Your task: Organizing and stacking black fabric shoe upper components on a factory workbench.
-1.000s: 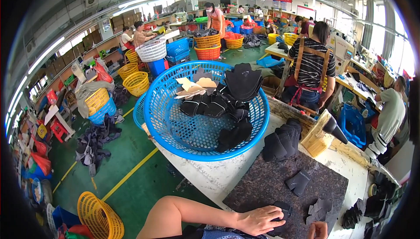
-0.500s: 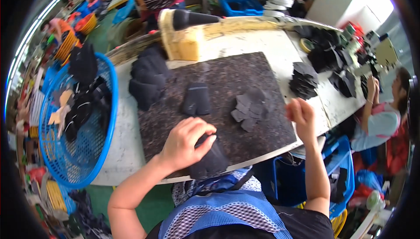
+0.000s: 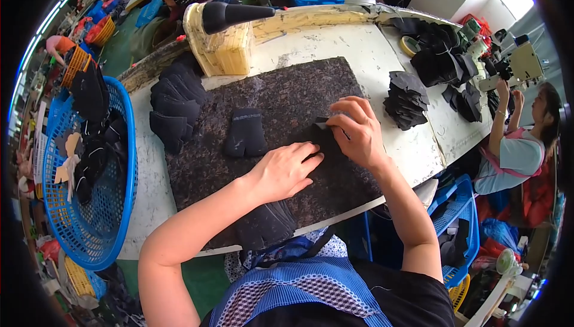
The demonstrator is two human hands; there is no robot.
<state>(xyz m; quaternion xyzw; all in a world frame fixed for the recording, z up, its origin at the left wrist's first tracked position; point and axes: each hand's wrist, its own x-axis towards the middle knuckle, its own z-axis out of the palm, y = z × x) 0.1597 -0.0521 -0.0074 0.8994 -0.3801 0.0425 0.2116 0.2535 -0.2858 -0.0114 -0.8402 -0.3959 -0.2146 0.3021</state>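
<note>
My left hand [image 3: 284, 171] lies flat on the dark speckled mat [image 3: 287, 87], its fingertips pinning down a black fabric piece [image 3: 326, 153]. My right hand [image 3: 357, 132] is curled just beyond it, pinching a small silvery pen-like tool [image 3: 324, 126] whose tip touches the same piece. Another black cut piece [image 3: 245, 132] lies alone on the mat left of my hands. A stack of black pieces [image 3: 266, 225] sits at the mat's near edge under my left forearm.
More black pieces are stacked at the mat's left [image 3: 173, 108] and on the white table [image 3: 335, 40] at right [image 3: 406, 99]. A blue basket [image 3: 89, 231] of pieces stands at left. A yellow block [image 3: 221, 46] holds a black cone. A co-worker [image 3: 514, 147] sits at right.
The view swung from the blue basket down onto the table. My left hand moved from the near-edge stack up to the piece in the middle; my right hand came in to meet it.
</note>
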